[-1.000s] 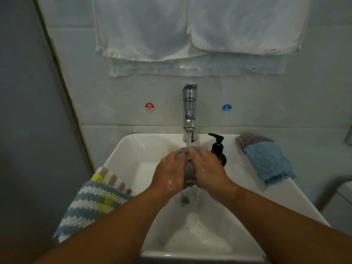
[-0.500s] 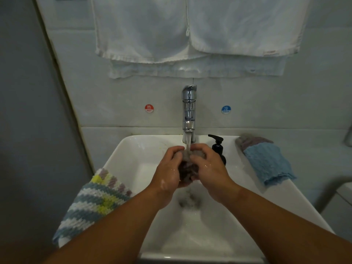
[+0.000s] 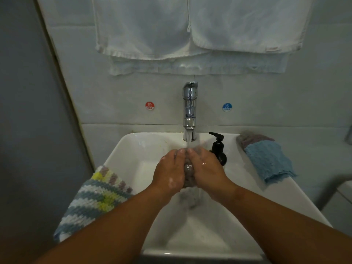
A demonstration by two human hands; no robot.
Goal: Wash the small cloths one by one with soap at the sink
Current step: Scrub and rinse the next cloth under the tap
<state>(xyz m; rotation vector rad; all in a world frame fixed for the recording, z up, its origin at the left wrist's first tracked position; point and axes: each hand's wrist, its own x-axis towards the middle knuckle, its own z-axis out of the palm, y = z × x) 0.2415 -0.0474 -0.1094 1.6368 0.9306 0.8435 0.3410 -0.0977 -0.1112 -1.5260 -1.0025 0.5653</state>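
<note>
We squeeze the grey cloth [image 3: 189, 173] between left hand [image 3: 170, 173] and right hand [image 3: 207, 169] under the tap [image 3: 189, 109]; soapy fingers could let it slip toward the drain.

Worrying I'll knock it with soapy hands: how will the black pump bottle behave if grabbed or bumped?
The black pump bottle looks rigid and glossy, so likely slippery in wet fingers. Its round body under a tall pump may tip if bumped high.
</note>
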